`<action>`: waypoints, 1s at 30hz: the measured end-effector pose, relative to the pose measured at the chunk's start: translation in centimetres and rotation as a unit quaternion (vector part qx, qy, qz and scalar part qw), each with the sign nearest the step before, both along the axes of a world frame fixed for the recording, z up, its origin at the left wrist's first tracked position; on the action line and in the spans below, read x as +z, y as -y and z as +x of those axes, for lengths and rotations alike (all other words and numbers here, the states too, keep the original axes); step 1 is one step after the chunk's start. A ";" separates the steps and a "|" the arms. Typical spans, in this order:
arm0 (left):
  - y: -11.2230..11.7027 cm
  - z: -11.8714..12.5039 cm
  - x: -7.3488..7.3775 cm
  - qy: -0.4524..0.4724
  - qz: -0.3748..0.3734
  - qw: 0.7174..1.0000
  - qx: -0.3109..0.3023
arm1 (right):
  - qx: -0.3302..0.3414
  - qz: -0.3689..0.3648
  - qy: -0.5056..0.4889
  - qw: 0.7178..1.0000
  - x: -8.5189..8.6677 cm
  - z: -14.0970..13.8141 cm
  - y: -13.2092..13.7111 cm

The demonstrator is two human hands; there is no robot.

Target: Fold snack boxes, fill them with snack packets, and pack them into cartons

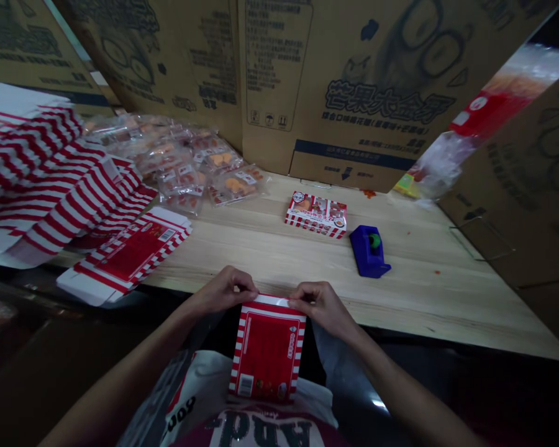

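A red-and-white striped carton is held upright in front of my body, its printed red panel towards me. My left hand pinches the carton's upper left corner. At the upper right corner, my right hand pinches the same white top edge. Whether the carton is filled is hidden. Beyond my hands, a small closed snack box lies on the table, and a blue tape dispenser with a green core stands to its right.
Striped flattened cartons are stacked at the left, with a loose carton over the table's front edge. Clear packets of orange snacks are heaped behind. Big cardboard boxes line the back of the wooden table. Plastic bags lie back right.
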State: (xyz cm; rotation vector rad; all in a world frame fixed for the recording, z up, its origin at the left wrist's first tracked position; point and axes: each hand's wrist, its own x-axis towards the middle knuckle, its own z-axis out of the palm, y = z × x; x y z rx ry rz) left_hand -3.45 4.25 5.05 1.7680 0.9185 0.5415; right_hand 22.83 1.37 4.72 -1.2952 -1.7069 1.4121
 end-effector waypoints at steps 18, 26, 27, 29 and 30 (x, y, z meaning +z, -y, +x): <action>4.8 2.6 -4.9 0.137 0.008 0.962 0.237 | -0.174 0.127 -0.064 0.974 -4.0 0.0 3.3; 4.5 4.0 -6.0 0.133 -0.036 0.952 0.273 | -0.526 0.230 0.090 0.814 -2.7 16.3 -5.0; 4.5 4.1 -5.9 0.127 -0.053 0.951 0.276 | -0.526 0.216 0.092 0.818 -3.1 17.6 -5.6; 4.7 4.3 -5.6 0.121 -0.102 0.947 0.281 | -0.511 0.189 0.086 0.834 -4.1 19.1 -6.3; 4.8 4.3 -5.5 0.118 -0.127 0.943 0.283 | -0.505 0.177 0.079 0.841 -4.7 19.3 -6.6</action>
